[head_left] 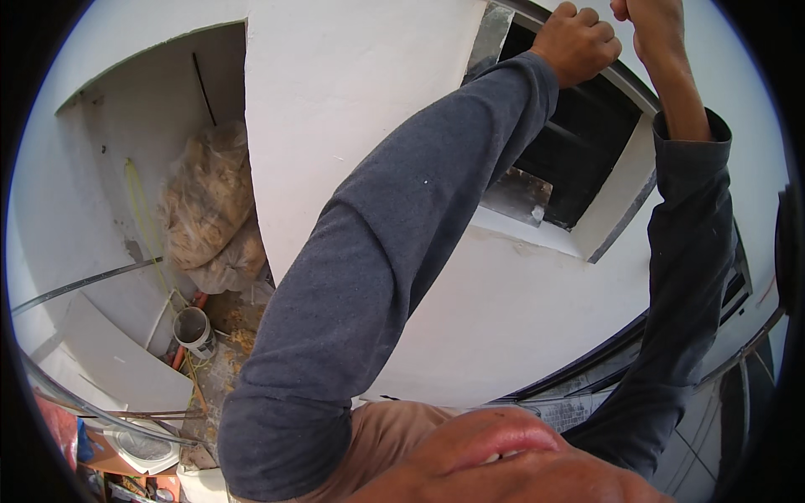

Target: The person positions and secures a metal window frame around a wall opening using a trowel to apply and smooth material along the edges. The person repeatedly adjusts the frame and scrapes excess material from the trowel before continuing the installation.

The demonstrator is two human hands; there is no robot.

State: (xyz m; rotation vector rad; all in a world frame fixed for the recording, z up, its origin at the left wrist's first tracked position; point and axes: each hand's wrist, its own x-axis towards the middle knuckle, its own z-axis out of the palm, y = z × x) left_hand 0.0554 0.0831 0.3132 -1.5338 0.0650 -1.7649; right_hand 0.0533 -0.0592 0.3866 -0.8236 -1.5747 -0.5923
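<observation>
My left hand (579,44) is raised in front of the top edge of a window opening (591,151) in a white wall. Its fingers are curled into a fist, and whatever they hold, if anything, is hidden. Close by on the right, my right hand (658,23) is lifted just as high. The upper edge of the picture cuts it off; the part that shows has bent fingers, with their contents out of sight. A trowel-like flat metal plate (520,197), smeared with white, rests at the lower part of the opening.
Left of the white wall (360,67), a recess holds stuffed clear plastic bags (210,210). Below them stands a bucket (194,329) beside a pale leaning board (117,356). A white basin (144,446) sits lower left among clutter. Dark rails (587,369) run along the lower right.
</observation>
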